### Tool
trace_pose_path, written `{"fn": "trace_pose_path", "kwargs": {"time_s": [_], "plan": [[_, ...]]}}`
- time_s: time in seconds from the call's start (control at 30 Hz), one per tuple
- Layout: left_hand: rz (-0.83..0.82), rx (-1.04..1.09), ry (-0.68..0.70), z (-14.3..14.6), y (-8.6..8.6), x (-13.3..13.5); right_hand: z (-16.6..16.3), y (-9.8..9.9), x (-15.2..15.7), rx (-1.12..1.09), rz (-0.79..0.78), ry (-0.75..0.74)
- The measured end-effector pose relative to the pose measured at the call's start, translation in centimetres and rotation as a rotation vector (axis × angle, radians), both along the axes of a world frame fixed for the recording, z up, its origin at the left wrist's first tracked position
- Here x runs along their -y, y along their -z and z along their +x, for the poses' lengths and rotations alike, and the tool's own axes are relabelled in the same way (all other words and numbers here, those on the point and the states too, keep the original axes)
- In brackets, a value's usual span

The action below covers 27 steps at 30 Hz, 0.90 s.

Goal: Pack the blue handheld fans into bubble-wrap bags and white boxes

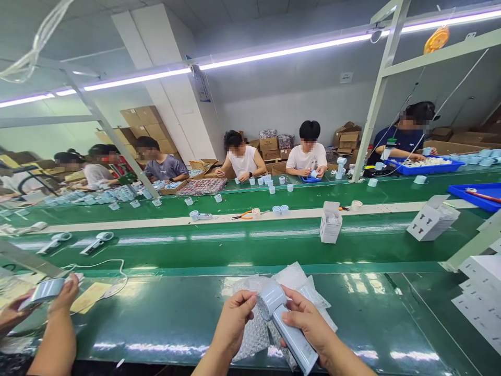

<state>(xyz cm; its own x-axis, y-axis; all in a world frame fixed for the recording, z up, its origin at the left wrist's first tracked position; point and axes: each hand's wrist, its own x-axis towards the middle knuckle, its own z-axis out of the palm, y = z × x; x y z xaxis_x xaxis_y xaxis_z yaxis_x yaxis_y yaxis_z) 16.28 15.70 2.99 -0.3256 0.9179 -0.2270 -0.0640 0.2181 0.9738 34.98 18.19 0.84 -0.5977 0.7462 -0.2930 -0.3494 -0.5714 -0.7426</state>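
Note:
A light-blue hand-held device point(294, 337) with a round head and a straight handle, like a small hair dryer, is tilted over the near bench. My right hand point(309, 324) wraps around it where handle meets head, thumb on top. My left hand point(237, 318) is closed in a pinch at the left side of the head, apparently on the edge of a clear bubble-wrap bag point(252, 337). Bubble texture shows along the head's lower left; how far the bag covers it I cannot tell. More bubble-wrap bags point(299, 279) lie just behind the device.
At left, a co-worker's hands point(64, 297) hold a similar device. Ahead runs a green conveyor point(235, 250) with two devices point(97, 243) and open white boxes point(331, 223). Stacked white boxes point(481, 297) stand at right. Several people sit across the line among light-blue parts.

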Motion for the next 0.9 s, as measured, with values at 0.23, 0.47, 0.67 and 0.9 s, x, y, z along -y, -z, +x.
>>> {"fn": "trace_pose_path", "kwargs": {"time_s": [0.23, 0.47, 0.67, 0.9], "plan": [[0.587, -0.766, -0.021, 1.7, 1.1, 2.7, -0.4, -0.9, 1.8, 0.118, -0.077, 0.107], [0.8, -1.147, 0.044, 1.1, 1.2, 4.4, 0.5, -1.4, 3.5, 0.11, -0.231, 0.136], [0.953, -1.072, 0.289, 3.3, 1.8, 5.1, 1.0, -0.5, 3.2, 0.19, -0.212, 0.23], [0.443, -0.724, 0.399, 4.4, -2.0, 5.3, 2.2, 0.5, 4.0, 0.368, -0.025, 0.06]]}}
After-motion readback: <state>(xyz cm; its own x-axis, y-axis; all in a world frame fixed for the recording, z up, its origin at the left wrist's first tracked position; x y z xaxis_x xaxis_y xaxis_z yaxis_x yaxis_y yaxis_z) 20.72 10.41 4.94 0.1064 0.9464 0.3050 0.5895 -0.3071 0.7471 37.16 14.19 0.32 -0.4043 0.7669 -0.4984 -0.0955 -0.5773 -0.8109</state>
